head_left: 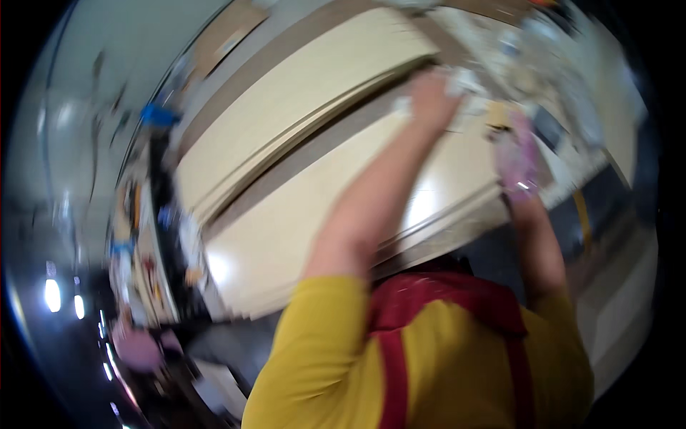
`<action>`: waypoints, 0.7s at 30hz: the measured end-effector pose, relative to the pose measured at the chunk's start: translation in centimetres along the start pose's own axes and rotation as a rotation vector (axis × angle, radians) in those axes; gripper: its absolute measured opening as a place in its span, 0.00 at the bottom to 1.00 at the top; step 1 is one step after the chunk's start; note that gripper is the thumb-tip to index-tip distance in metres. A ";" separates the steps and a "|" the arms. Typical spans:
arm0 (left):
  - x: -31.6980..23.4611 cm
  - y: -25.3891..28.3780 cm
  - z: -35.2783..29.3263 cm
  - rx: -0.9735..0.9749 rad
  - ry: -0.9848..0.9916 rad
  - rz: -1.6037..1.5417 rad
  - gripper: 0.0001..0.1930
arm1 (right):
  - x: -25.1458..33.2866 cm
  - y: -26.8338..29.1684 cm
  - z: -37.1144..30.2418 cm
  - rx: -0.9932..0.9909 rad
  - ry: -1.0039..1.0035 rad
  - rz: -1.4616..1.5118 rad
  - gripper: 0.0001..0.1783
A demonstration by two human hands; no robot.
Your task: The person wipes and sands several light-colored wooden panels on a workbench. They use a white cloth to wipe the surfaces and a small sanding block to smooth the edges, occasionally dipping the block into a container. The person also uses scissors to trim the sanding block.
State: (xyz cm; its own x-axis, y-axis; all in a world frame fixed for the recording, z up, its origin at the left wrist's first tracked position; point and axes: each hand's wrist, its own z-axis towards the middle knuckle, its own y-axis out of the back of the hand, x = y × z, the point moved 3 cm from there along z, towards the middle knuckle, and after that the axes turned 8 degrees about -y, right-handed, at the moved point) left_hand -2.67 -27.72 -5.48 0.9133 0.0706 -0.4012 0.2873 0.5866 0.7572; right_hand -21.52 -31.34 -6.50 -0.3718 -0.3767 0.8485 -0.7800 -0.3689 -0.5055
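Observation:
My left hand [432, 100] reaches over the far right part of the nearer pale board [307, 236]. White crumpled material [468, 82], like a cloth or tissue, shows on both sides of its fingers, and the hand seems closed on it; blur softens the detail. My right hand [520, 161], in a thin pinkish see-through glove, is at the right end of the same board. A small yellowish block [498, 114] sits at its fingertips, gripped by them. Beyond lies a second stack of long pale boards [300, 100].
Clear plastic wrapping [561, 79] heaps at the far right. A piece of brown cardboard [229, 36] lies at the back. To the left is a cluttered bench [146, 250] with a blue item [158, 116]. Another person in a pink cap [139, 349] is at lower left.

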 end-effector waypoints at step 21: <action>28.4 42.0 -36.9 0.058 0.944 0.874 0.17 | 0.0 4.5 3.3 -0.029 0.169 -0.205 0.19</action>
State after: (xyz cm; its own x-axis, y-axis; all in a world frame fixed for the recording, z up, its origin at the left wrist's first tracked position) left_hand 24.69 28.70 -4.11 0.2532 0.9662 0.0475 -0.2664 0.0225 0.9636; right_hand -23.38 -35.79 -9.25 -0.2818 -0.1481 0.9480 -0.8607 -0.3977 -0.3179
